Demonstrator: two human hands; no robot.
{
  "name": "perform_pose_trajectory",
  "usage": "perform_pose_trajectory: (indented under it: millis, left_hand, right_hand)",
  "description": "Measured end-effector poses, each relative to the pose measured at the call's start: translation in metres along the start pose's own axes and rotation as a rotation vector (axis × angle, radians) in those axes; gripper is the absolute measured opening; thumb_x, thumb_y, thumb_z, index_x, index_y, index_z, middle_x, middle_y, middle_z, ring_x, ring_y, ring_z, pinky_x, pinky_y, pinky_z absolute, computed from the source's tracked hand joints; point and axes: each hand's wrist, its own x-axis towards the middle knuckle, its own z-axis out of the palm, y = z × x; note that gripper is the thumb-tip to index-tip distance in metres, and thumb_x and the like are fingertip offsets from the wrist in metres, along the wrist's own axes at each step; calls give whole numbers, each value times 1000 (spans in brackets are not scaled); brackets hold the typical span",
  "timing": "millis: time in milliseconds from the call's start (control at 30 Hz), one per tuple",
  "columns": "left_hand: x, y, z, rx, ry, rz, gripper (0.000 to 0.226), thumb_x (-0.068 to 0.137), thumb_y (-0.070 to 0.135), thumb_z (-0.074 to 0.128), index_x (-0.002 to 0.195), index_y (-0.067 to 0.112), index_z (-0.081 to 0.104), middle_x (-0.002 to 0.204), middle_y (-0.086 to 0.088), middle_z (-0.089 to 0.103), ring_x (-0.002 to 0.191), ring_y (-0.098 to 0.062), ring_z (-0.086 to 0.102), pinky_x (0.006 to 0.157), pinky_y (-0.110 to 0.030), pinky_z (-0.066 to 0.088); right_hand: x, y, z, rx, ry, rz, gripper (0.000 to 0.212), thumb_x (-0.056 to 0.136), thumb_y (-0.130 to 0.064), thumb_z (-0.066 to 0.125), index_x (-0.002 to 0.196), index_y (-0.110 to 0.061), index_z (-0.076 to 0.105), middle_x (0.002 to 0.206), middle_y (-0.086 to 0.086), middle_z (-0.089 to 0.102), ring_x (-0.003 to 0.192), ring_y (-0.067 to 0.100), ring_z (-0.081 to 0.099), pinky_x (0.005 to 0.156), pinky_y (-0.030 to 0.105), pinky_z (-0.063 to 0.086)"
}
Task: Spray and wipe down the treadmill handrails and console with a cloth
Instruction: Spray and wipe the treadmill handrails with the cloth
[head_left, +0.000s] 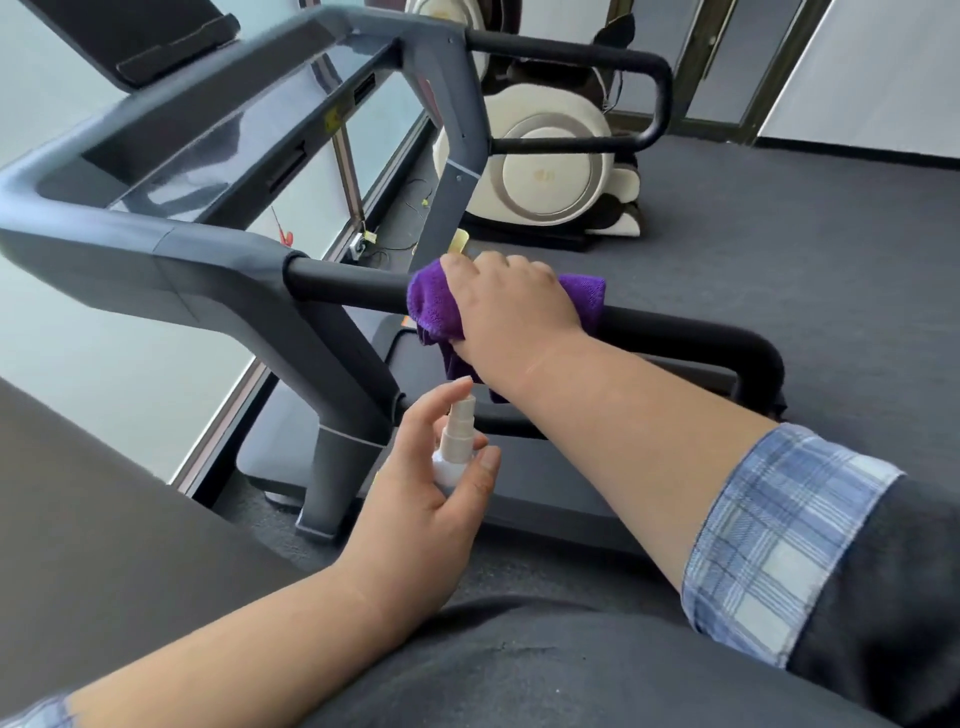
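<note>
Cloth (431, 306): purple, soft and limp, judged light; it drapes over the near handrail under the right hand, with a loose tail hanging below the bar on the wrist side. Best held as it is, bunched under the palm so it wraps the bar and does not slip off.
Near handrail (343, 283): black, round, looks padded and firm; it runs out from under the right hand both ways, toward the grey frame on the thumb side and toward the curved end beyond the knuckles.
Right hand (511, 306): palm down on the cloth, fingers curled over the top of the bar and gripping the cloth round it; fingertips are hidden on the far side.
Spray bottle (457, 447): small, white, plastic, probably light and a little slippery if wet; it sits just below and nearer than the right wrist, nozzle pointing up toward the cloth.
Left hand (431, 488): fingers and thumb curled round the bottle body, index finger raised beside the nozzle top; whether it is pressing cannot be told.
Console (218, 135): dark glossy panel, well beyond the right hand, up and away from the cloth; hard and smooth, so it likely needs only light pressure.
Far handrail (597, 57): black loop past the console, well apart from both hands.
Step in hand: wiping the near rail, by the look of it.
</note>
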Motion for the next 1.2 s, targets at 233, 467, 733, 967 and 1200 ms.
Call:
perform_pose_trajectory:
  millis: [233, 467, 733, 967, 1200]
  left_hand:
    - [-4, 25, 49, 0, -28, -13, 52, 94, 20, 62, 117, 61, 40, 82, 3, 64, 66, 15, 52, 67, 4, 36]
    - [-6, 49, 125, 11, -59, 17, 58, 95, 21, 61, 116, 70, 39, 95, 18, 63, 63, -2, 51, 64, -10, 43]
    - [-12, 72, 201, 55, -90, -5, 59, 97, 23, 60, 115, 73, 34, 97, 20, 60, 65, -1, 51, 64, -10, 43]
    - [-20, 71, 234, 90, 9, -64, 49, 95, 30, 60, 124, 62, 39, 96, 17, 61, 72, -5, 55, 72, -21, 47]
    - [-24, 77, 245, 77, 92, -125, 52, 95, 23, 62, 118, 65, 41, 97, 11, 61, 62, -3, 49, 62, -14, 45]
  right_hand:
    - [-36, 53, -2, -30, -21, -7, 71, 83, -38, 73, 141, -21, 36, 118, 7, 58, 105, 29, 60, 85, 39, 45]
    - [-78, 127, -8, 32, -72, 6, 69, 85, -41, 70, 141, -22, 35, 118, 9, 58, 106, 32, 60, 86, 42, 45]
    - [-115, 198, -8, 235, -132, 37, 63, 83, -44, 69, 136, -25, 41, 114, 8, 58, 102, 34, 60, 85, 44, 51]
    - [-139, 228, 21, 624, -27, 94, 70, 79, -38, 77, 140, -30, 45, 119, 7, 58, 108, 33, 57, 91, 43, 47]
    - [-163, 240, 60, 886, 100, 174, 76, 78, -27, 81, 143, -23, 42, 131, 8, 55, 121, 27, 52, 103, 38, 40]
